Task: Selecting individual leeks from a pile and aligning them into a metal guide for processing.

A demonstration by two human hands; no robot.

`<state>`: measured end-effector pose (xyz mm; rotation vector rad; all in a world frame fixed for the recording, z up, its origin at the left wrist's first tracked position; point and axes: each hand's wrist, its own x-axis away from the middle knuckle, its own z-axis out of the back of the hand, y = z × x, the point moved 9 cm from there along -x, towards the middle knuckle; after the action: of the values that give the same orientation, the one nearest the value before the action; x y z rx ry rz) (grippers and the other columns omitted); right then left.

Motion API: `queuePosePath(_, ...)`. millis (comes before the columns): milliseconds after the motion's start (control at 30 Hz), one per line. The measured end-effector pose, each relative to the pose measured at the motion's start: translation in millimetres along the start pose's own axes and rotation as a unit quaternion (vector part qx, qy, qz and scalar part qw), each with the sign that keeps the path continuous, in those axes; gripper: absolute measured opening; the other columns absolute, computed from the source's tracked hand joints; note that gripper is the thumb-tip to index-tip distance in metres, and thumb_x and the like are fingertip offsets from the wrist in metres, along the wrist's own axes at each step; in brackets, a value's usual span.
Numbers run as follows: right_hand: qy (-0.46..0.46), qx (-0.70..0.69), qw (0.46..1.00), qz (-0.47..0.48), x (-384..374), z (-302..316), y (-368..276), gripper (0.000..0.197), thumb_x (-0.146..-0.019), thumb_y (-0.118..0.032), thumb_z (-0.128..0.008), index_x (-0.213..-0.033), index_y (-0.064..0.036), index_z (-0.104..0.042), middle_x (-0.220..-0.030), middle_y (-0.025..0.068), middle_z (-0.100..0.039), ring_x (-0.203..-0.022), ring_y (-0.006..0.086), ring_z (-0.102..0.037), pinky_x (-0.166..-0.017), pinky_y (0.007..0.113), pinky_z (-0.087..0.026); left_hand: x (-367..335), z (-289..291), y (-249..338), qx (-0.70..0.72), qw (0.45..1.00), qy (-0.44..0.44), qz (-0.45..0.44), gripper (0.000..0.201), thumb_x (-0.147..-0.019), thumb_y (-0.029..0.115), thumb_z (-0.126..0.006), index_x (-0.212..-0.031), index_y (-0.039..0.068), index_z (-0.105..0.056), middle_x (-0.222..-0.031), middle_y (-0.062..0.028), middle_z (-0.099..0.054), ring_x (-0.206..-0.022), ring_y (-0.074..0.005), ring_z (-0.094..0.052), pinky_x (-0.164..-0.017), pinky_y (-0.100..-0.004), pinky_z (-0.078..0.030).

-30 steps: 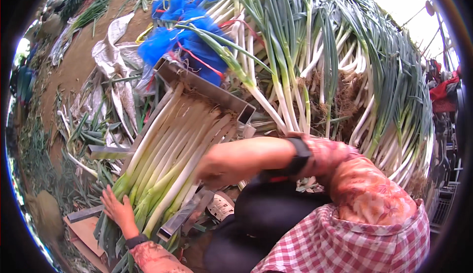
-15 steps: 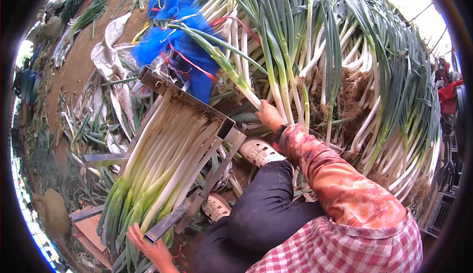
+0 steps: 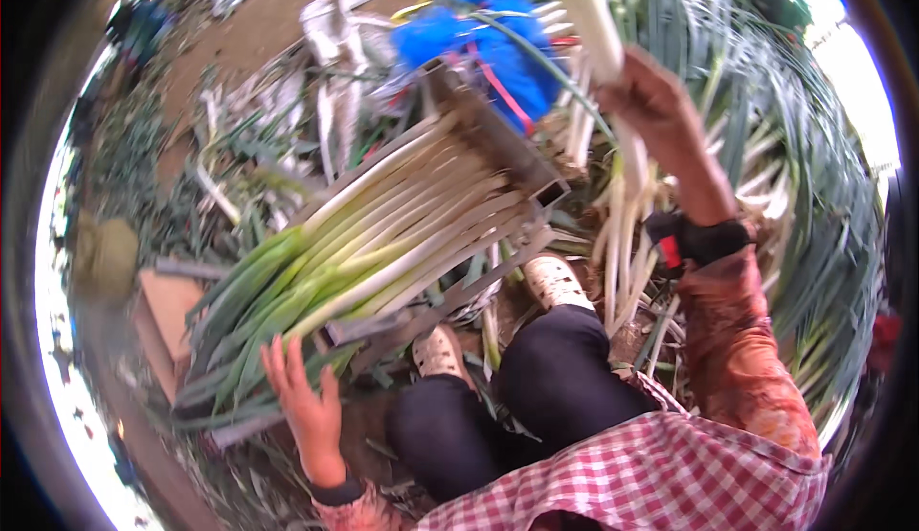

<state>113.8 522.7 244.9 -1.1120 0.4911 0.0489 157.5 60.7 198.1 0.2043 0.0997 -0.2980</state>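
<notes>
Fingers (image 3: pixel 639 79) of the right hand (image 3: pixel 661 110) are wrapped tight around one long green onion (image 3: pixel 593 14), white stalk up near the top of the frame, lifted clear of everything else. The shot's pretty blurry there, so can't tell much more about the grip. Left hand (image 3: pixel 304 405) is down low with fingers spread apart, holding nothing, right by the green leaf ends of the stacked onions (image 3: pixel 383 244). Those lie side by side in a metal trough (image 3: pixel 498 138). Blue netting (image 3: pixel 479 38) sits just behind it, and a big onion pile (image 3: pixel 804 177) curves round on the right.
</notes>
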Motion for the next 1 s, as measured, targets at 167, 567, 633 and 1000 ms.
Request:
queuePosePath(167, -0.038, 0.106, 0.959, 0.261, -49.3, -106.2, -157.1, 0.036, -0.084, -0.011, -0.059, -0.119, -0.0070, -0.051, -0.086, 0.0158, -0.063, -0.071, 0.0234, -0.063, -0.066, 0.034, -0.050, 11.1, 22.6, -20.7, 0.020, 0.996, 0.086, 0.012, 0.058, -0.078, 0.010, -0.061, -0.132, 0.007, -0.039, -0.139, -0.0166, -0.032, -0.131, -0.0407, -0.024, -0.106, -0.0493, -0.022)
queuePosePath(567, -0.366, 0.234, 0.877, 0.207, 19.0, -399.3, 7.9, 0.031, -0.078, -0.018, -0.059, -0.109, -0.0181, -0.055, -0.096, 0.0052, -0.061, -0.090, 0.0259, -0.060, -0.082, 0.041, -0.041, -52.1, 15.4, -63.8, -0.055, 0.992, 0.116, 0.011, 0.052, -0.083, 0.016, -0.057, -0.132, 0.006, -0.040, -0.133, -0.0165, -0.040, -0.129, -0.0374, -0.029, -0.105, -0.0480, -0.023)
queuePosePath(633, -0.364, 0.227, 0.886, 0.176, 18.1, -393.1, 40.9, 0.034, -0.078, -0.018, -0.059, -0.112, -0.0205, -0.056, -0.098, 0.0059, -0.061, -0.095, 0.0258, -0.059, -0.086, 0.041, -0.039, -82.9, -19.5, -67.0, -0.059, 0.997, 0.054, -0.008, 0.056, -0.082, 0.021, -0.058, -0.134, 0.011, -0.038, -0.134, -0.0140, -0.041, -0.130, -0.0344, -0.030, -0.106, -0.0497, -0.022)
queuePosePath(1000, -0.134, 0.213, 0.955, 0.156, -9.4, -362.6, 102.6, 0.043, -0.075, -0.018, -0.063, -0.117, -0.0188, -0.055, -0.119, 0.0039, -0.052, -0.117, 0.0235, -0.044, -0.102, 0.044, -0.026, -158.3, -153.2, -110.7, -0.153, 0.977, -0.139, 0.059, 0.056, -0.089, 0.036, -0.048, -0.140, 0.028, -0.028, -0.146, -0.0061, -0.028, -0.136, -0.0284, -0.020, -0.104, -0.0594, -0.015)
